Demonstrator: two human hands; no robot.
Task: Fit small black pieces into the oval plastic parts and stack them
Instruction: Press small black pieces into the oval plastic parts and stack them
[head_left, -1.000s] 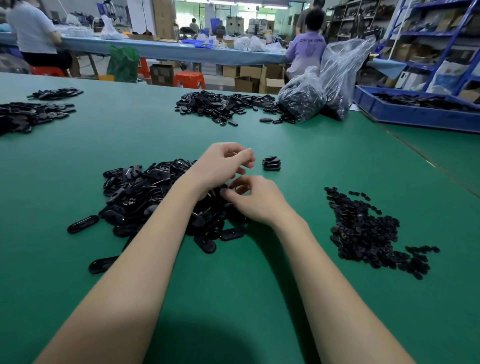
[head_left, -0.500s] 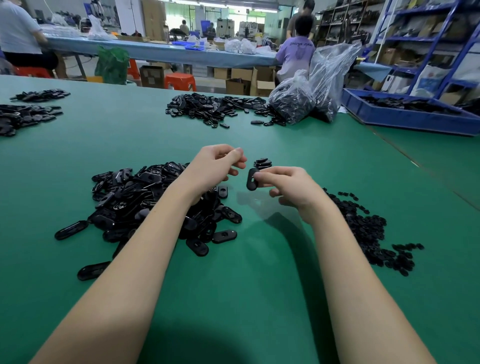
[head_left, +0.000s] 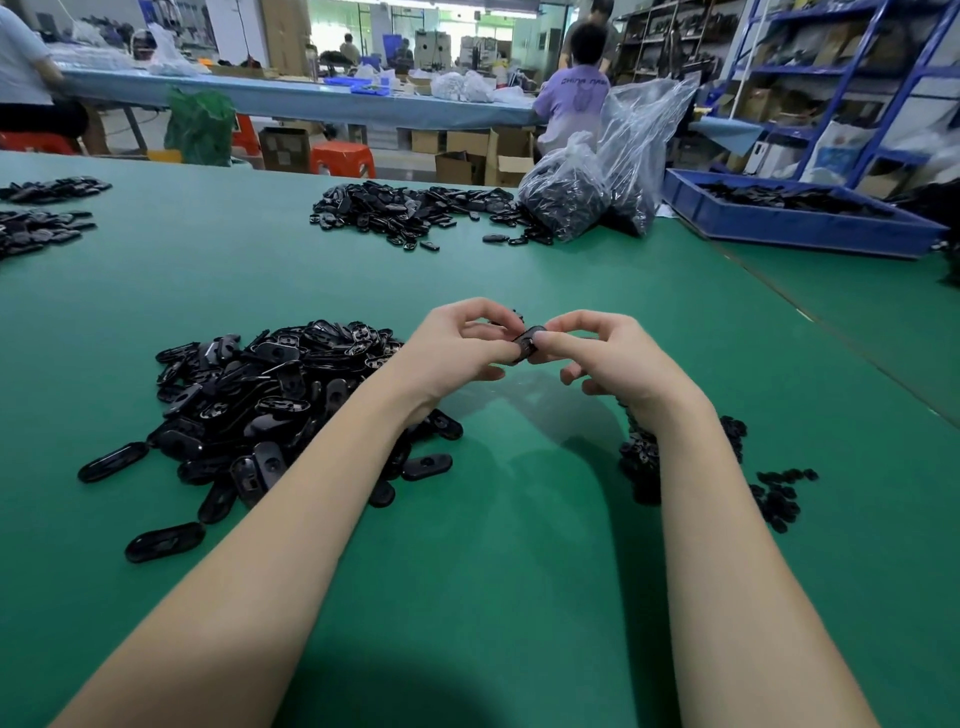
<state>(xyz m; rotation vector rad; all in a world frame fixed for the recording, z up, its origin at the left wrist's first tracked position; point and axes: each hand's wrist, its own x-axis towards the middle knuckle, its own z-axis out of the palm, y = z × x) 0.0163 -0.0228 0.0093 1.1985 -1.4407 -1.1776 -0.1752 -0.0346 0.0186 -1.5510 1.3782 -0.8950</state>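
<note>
My left hand (head_left: 462, 348) and my right hand (head_left: 608, 358) meet above the green table (head_left: 519, 545) and both pinch one black oval plastic part (head_left: 525, 340) between their fingertips. A large heap of black oval parts (head_left: 260, 395) lies to the left, under my left forearm. A pile of small black pieces (head_left: 769, 493) lies to the right, partly hidden by my right forearm. The small stack of finished parts is hidden behind my hands.
Another spread of black parts (head_left: 410, 213) and two clear plastic bags (head_left: 602, 182) of parts lie at the far side. A blue tray (head_left: 795, 223) stands at the far right. More parts (head_left: 36, 223) lie far left. People work at a far bench.
My right hand picked an oval part off the heap and lifted it. Both hands have come together, and the left hand now pinches the same part.
</note>
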